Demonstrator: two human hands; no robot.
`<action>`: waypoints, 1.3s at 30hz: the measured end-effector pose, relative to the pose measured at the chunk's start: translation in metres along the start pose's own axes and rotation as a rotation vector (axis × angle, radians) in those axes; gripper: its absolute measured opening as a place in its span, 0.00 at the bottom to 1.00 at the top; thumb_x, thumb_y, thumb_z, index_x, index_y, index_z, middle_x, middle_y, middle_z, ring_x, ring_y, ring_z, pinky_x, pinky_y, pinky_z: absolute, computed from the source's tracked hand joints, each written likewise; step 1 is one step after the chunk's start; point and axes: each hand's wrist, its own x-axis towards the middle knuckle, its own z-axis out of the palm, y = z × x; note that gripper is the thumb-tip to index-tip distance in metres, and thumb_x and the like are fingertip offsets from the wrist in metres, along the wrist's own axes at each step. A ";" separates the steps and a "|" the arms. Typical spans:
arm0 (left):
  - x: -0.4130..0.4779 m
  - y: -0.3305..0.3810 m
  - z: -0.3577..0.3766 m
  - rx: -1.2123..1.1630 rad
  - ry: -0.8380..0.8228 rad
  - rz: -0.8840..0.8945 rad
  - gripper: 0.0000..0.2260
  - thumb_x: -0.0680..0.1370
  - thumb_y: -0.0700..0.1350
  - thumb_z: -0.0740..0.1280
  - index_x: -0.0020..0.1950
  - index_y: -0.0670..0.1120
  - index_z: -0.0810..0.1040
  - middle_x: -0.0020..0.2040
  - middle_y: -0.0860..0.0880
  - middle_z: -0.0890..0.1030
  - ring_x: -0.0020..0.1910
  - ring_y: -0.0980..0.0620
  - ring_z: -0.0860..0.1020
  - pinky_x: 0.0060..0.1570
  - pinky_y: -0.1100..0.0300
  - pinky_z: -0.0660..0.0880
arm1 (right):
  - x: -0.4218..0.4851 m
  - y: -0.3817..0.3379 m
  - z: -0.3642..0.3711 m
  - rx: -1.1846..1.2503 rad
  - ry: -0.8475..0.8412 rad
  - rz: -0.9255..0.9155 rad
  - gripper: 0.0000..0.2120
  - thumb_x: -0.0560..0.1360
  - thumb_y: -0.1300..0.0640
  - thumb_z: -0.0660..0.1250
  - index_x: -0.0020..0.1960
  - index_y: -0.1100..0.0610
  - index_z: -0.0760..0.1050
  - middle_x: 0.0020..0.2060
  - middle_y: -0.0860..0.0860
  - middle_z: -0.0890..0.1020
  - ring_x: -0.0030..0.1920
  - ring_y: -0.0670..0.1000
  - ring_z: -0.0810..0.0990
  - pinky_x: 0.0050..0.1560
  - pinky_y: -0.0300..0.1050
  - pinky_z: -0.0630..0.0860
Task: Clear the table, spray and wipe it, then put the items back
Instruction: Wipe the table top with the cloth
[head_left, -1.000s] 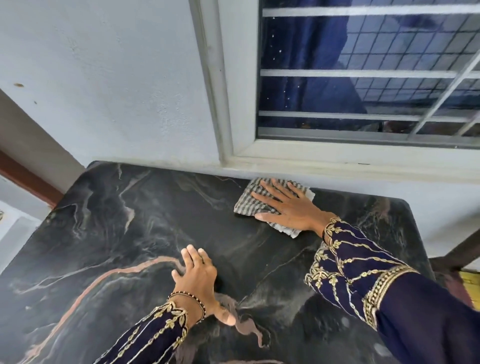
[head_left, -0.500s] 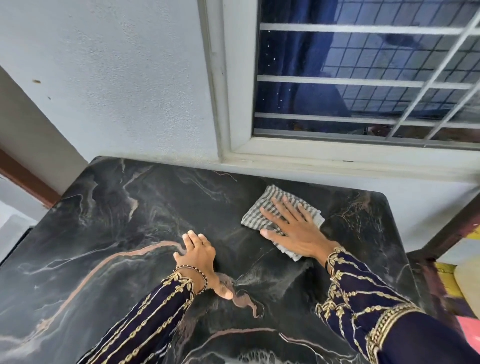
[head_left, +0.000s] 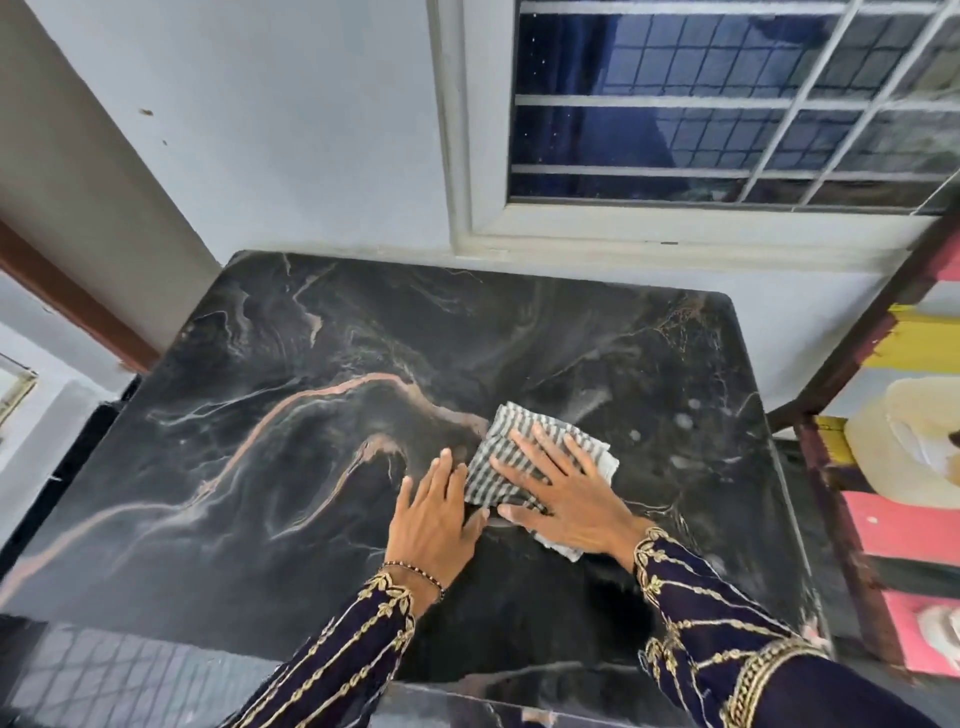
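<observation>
Two hands flat, fingers straight: right hand (head_left: 566, 499) presses the striped cloth (head_left: 493, 462) on the table (head_left: 260, 415) right of centre, left hand (head_left: 434, 514) rests just beside it; wiping step, next stroke probably needs the left half.

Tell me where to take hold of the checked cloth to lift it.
Pinch the far left corner of the checked cloth, from above on the window side. The cloth lies flat on the table, the right hand spread over its middle; that corner is bare.
</observation>
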 end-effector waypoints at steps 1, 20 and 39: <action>-0.012 -0.002 0.001 -0.018 0.008 0.005 0.27 0.81 0.58 0.53 0.78 0.47 0.55 0.80 0.48 0.50 0.79 0.50 0.52 0.77 0.49 0.48 | -0.011 -0.010 0.007 -0.003 0.021 -0.011 0.30 0.80 0.28 0.44 0.79 0.32 0.41 0.81 0.44 0.37 0.80 0.51 0.31 0.77 0.57 0.32; -0.088 0.008 -0.001 0.034 -0.062 0.097 0.26 0.81 0.57 0.56 0.75 0.44 0.62 0.79 0.45 0.55 0.78 0.47 0.55 0.75 0.44 0.52 | -0.150 -0.085 0.050 -0.065 0.011 -0.128 0.27 0.83 0.32 0.47 0.80 0.33 0.47 0.82 0.45 0.41 0.81 0.51 0.35 0.78 0.59 0.33; -0.019 0.050 0.012 -0.051 -0.165 0.140 0.35 0.78 0.63 0.58 0.78 0.46 0.54 0.80 0.47 0.50 0.79 0.49 0.49 0.76 0.49 0.47 | -0.094 0.037 -0.002 0.053 -0.135 -0.043 0.26 0.82 0.31 0.47 0.77 0.27 0.41 0.77 0.35 0.30 0.76 0.40 0.24 0.75 0.49 0.24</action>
